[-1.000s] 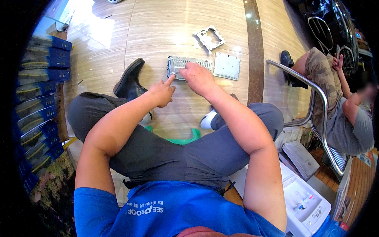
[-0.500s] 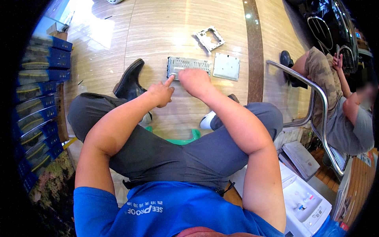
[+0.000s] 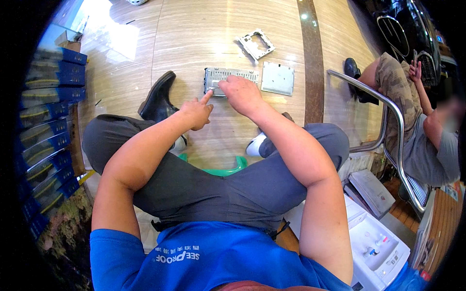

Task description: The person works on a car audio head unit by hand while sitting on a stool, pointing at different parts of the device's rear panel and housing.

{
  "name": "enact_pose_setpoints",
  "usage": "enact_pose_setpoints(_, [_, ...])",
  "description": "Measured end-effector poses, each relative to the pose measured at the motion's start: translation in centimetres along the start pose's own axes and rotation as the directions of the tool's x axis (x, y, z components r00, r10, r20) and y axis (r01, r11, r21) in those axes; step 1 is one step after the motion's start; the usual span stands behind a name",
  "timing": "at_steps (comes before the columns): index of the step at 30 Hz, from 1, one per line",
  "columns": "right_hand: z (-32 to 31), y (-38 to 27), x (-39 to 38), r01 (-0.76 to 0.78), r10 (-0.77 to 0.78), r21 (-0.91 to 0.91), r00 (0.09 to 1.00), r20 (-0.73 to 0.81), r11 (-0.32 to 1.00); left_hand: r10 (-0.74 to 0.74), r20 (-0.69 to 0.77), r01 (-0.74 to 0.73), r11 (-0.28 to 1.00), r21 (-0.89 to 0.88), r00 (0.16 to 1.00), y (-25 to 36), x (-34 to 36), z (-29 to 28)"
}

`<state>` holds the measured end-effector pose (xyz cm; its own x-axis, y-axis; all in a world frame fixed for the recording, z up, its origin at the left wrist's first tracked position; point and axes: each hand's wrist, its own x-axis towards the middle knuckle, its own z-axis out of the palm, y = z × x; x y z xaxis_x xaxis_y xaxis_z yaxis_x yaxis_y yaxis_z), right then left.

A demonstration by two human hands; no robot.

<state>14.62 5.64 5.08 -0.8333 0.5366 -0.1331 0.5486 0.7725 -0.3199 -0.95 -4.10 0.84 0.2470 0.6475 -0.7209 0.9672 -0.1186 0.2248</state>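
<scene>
- A flat grey metal box (image 3: 228,76), something like a stripped electronics chassis, lies on the wooden floor (image 3: 194,29) straight ahead of the seated person, beyond the crossed legs.
- Its long axis runs left to right across the view, so its long front edge faces the person.
- The right hand (image 3: 241,93) lies on the box's near edge, slightly right of its middle, palm down and fingers curled over the metal. Whether it pinches a small part or only presses there, I cannot tell; the fingertips are hidden under the hand.
- The left hand (image 3: 196,111) sits just short of the box's left end. It is mostly closed into a loose fist holding nothing, with only the forefinger stretched out, the tip touching or very nearly touching the near left corner.
- The right hand is thus the nearer one, already on the box; the left meets it only at the fingertip, coming in from the near left.
- A flat grey cover plate (image 3: 277,78) lies just beside the box's right end, apart from it.
- A square metal frame (image 3: 256,43) lies farther off, beyond both.
- A black shoe (image 3: 158,99) rests on the floor left of the left hand.
</scene>
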Motion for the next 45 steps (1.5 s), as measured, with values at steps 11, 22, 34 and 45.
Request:
enact_pose_setpoints(11, [0.1, 0.0, 0.4, 0.099, -0.1, -0.044, 0.995, -0.003, 0.994, -0.001, -0.003, 0.0, 1.0, -0.003, 1.0, -0.2, -0.1, -0.2])
enact_pose_setpoints(22, [0.3, -0.8, 0.8, 0.016, -0.002, -0.096, 0.99, 0.14, 0.995, 0.002, -0.006, -0.002, 1.0, -0.011, 1.0, -0.2, -0.1, -0.1])
enact_pose_setpoints(34, [0.0, 0.3, 0.4, -0.024, 0.023, 0.007, 0.999, 0.025, 1.0, 0.011, -0.018, -0.011, 1.0, -0.02, 1.0, -0.3, -0.2, 0.0])
enact_pose_setpoints(45, [-0.1, 0.2, 0.4, -0.003, 0.003, 0.025, 1.0, 0.012, 1.0, 0.015, -0.026, -0.015, 1.0, -0.019, 1.0, -0.3, 0.0, -0.1])
